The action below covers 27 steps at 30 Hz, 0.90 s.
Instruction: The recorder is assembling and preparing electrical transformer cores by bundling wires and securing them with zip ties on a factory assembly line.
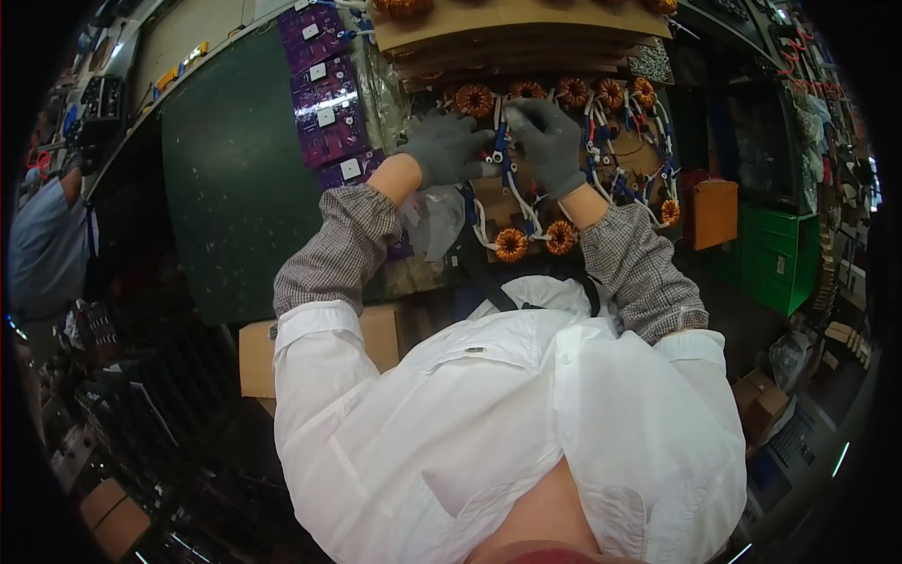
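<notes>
My left hand and my right hand, both in grey gloves, meet over a cardboard tray of copper-wound ring coils with white and blue leads. The left fingers pinch a white lead beside a coil. The right fingers grip the same bundle of leads from the other side. Two more coils lie at the tray's near edge, just ahead of my chest. Checked sleeve covers wrap both forearms.
A dark green mat covers the bench to the left. Purple packets with white labels lie along its right edge. Stacked cardboard trays stand behind. Green bins and an orange box sit right. Another person stands far left.
</notes>
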### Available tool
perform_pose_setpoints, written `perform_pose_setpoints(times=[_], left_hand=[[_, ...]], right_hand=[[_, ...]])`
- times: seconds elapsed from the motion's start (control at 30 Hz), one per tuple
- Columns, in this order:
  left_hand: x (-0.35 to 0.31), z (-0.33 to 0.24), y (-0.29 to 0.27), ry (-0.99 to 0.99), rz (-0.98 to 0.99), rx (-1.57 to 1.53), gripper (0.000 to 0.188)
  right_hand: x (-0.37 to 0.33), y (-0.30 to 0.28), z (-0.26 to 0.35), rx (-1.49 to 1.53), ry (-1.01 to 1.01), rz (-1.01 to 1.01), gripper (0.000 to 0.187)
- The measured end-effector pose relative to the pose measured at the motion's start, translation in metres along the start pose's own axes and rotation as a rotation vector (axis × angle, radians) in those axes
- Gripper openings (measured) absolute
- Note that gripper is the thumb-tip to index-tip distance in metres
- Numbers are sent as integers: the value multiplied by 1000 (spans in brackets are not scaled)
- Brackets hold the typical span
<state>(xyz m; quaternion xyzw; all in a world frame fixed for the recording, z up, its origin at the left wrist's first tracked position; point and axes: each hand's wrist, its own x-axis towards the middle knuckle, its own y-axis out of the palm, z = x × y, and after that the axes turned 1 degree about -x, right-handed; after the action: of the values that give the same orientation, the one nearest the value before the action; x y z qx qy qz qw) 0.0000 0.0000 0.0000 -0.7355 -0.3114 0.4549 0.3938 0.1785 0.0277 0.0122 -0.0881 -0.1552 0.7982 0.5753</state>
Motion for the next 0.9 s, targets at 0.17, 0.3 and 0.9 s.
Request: perform_pose_setpoints(times=[0.17,0.3,0.9], left_hand=[[-6,39,8,90,-299,-738,59],[-37,63,-19,-30,-586,-729,49],[-58,37,24,-247,53,-43,41]], right_hand=[[-29,13,59,-97,-826,407,15],[-64,78,42,-674,-877,675,21],[-44,153,-54,-1312,-344,951,40]])
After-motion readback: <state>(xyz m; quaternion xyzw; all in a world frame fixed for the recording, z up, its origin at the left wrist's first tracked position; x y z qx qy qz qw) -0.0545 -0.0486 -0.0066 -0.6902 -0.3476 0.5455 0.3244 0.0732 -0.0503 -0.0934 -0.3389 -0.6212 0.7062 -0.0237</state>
